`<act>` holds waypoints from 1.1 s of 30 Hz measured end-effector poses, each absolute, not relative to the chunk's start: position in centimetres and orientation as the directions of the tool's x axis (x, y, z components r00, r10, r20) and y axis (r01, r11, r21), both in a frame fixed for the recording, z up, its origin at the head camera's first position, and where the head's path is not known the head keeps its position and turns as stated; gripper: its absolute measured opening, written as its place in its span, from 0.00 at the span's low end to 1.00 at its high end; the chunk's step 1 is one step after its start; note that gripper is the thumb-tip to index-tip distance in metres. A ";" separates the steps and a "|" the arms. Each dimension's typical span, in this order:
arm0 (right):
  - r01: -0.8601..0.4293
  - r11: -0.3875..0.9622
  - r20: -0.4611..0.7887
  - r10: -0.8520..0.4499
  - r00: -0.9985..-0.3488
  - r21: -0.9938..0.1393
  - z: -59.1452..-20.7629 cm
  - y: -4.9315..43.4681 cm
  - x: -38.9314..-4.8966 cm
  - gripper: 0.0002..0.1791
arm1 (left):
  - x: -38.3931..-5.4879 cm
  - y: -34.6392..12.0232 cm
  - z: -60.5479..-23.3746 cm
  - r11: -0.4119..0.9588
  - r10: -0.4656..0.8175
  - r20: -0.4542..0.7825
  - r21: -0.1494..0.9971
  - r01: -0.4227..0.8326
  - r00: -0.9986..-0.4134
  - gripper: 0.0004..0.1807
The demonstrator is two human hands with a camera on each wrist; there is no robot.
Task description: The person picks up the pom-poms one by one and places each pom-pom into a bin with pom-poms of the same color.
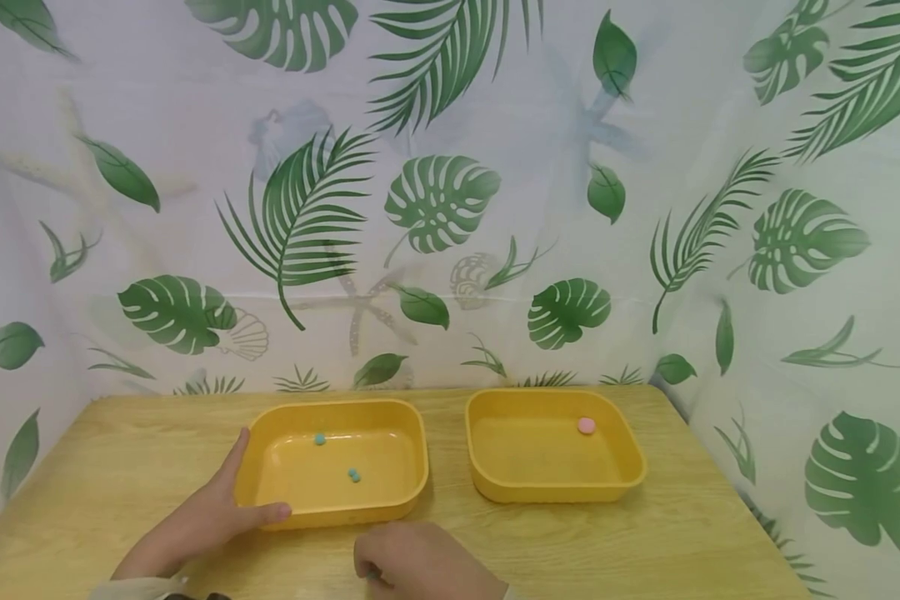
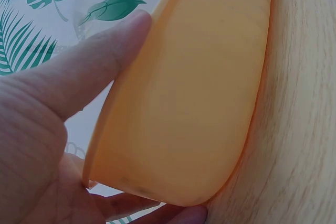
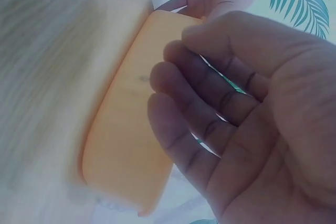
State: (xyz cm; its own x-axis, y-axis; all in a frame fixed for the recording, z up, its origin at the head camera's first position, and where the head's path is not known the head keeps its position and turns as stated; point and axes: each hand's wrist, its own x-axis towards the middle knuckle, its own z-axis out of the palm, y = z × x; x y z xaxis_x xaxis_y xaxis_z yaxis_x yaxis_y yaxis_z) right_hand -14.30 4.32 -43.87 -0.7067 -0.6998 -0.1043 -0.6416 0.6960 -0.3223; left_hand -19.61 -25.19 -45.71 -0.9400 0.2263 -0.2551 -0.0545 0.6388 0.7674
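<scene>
My left hand (image 1: 221, 508) grips the left end of a yellow tray (image 1: 330, 515), its thumb along the near rim and its fingers round the far side. The left wrist view shows the thumb at the rim of the tray (image 2: 184, 87). Inside that tray lie small teal pieces (image 1: 319, 439), one at the back and a touching pair (image 1: 354, 475) nearer the front. My right hand (image 1: 420, 560) is close to the tray's near side, fingers bent, thumb tip beside the index fingertip. A small bluish spot shows under its fingers; I cannot tell whether it is a held piece.
A second yellow tray (image 1: 555, 492) stands to the right, with one pink piece (image 1: 587, 426) near its back right corner. Both trays sit on a wood-grain table (image 1: 690, 533). Leaf-printed cloth (image 1: 450, 350) hangs behind the table and along its sides.
</scene>
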 end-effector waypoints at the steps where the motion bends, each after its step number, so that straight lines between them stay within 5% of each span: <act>1: -0.645 0.693 -0.102 -0.703 -0.704 -0.321 -43.9 4.3 -14.3 0.05 | -19.5 -25.2 -45.7 0.638 0.226 -0.254 0.768 -0.054 -0.940 0.74; 15: -0.691 0.672 0.027 -0.711 -0.702 -0.268 -43.1 4.9 -14.3 0.08 | -19.6 -25.5 -45.7 0.627 0.237 -0.251 0.777 -0.049 -0.938 0.74; 21: -0.606 0.728 0.003 -0.639 -0.769 -0.321 -42.7 5.1 -14.2 0.06 | -19.8 -25.3 -45.7 0.636 0.219 -0.266 0.768 -0.069 -0.939 0.75; 33: -0.663 0.628 0.307 -0.590 -0.747 -0.406 -42.0 7.1 -14.8 0.08 | -19.8 -25.3 -45.6 0.612 0.218 -0.268 0.787 -0.082 -0.939 0.75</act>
State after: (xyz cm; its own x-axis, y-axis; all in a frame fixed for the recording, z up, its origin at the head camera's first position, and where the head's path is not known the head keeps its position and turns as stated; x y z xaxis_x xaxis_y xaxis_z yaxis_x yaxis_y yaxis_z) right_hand -14.77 7.15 -42.05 -0.7469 -0.5901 0.3066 -0.6633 0.6284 -0.4064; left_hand -19.78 -25.34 -45.60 -0.9386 0.2177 -0.2676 -0.0824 0.6119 0.7867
